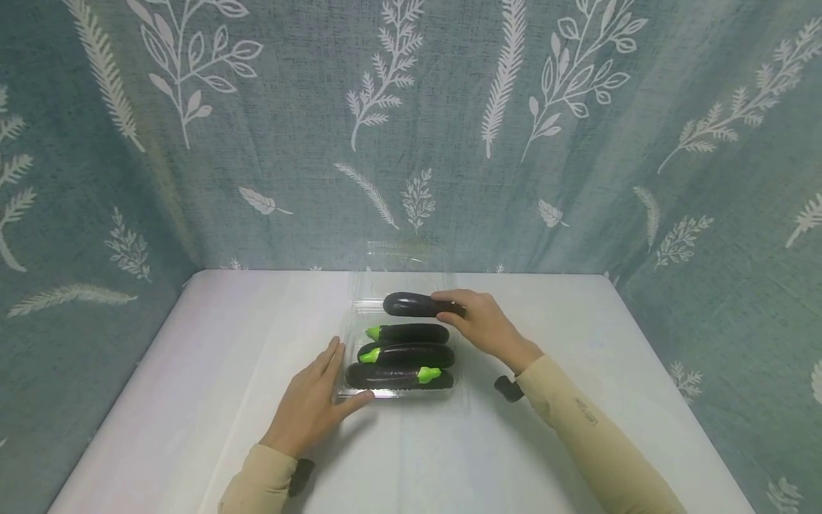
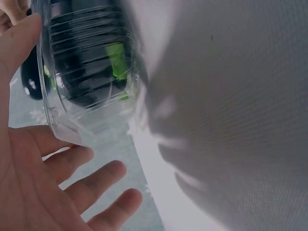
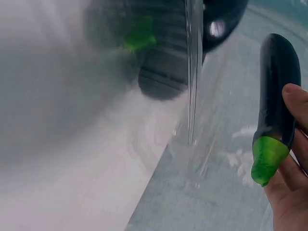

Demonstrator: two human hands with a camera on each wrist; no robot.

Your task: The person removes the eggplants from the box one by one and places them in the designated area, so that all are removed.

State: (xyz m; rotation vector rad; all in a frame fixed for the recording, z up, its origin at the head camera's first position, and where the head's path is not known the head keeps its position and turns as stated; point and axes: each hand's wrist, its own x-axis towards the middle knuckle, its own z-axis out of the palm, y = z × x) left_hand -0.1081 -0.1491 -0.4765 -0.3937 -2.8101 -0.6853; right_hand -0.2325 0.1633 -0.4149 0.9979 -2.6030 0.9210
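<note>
A clear plastic clamshell container (image 1: 399,393) sits on the table with its lid (image 1: 404,275) raised at the back. Several dark eggplants with bright green caps lie crosswise in it, the front one (image 1: 382,375) nearest me. My right hand (image 1: 484,321) pinches another eggplant (image 1: 407,305) by its cap end, above the back part of the container. Its green cap (image 3: 268,156) shows in the right wrist view. Along the container's left side rests my left hand (image 1: 311,403), thumb at the front corner. Its spread fingers (image 2: 96,185) are nearly straight, the index finger touching the plastic.
The white-covered table (image 1: 257,335) extends around the container. A grey-green curtain (image 1: 289,200) with white leaf prints hangs at the back and both sides. Dark devices sit under the wrists, one (image 1: 509,388) at the right sleeve.
</note>
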